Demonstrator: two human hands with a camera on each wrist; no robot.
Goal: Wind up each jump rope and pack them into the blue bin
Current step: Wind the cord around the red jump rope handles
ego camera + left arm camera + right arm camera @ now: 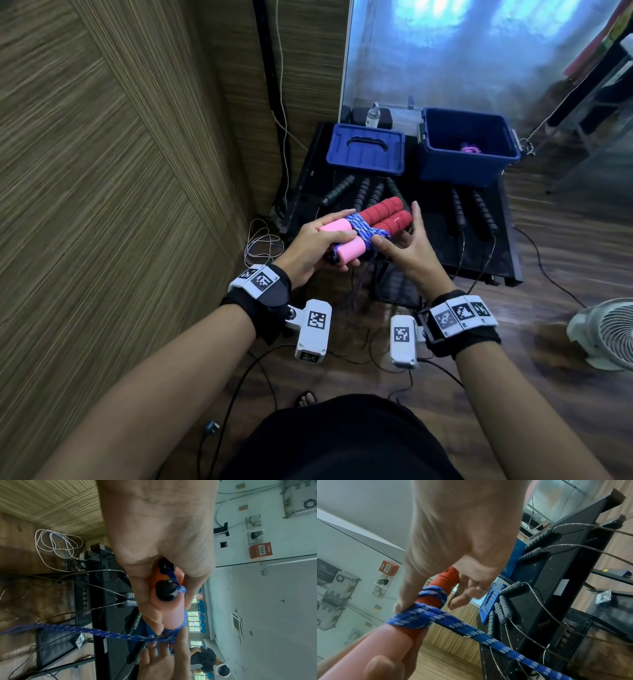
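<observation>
My left hand (318, 246) grips the pink ends of two red-and-pink jump rope handles (383, 214), held side by side. Blue-and-white rope (359, 228) is wound several times round their middle, and its loose tail (471, 630) hangs down. My right hand (400, 240) is at the windings. Its thumb (406, 599) presses the rope against the handle and its other fingers stay loose beside the red grips. The blue bin (459, 168) stands open at the back right of the black table, with a pink-purple rope (469, 149) inside.
The bin's blue lid (366, 149) lies left of the bin. Several black jump rope handles (363, 192) lie on the black table (445, 250), with two more (479, 212) to the right. A white fan (606, 332) stands on the floor at right; white cable (263, 240) is coiled at left.
</observation>
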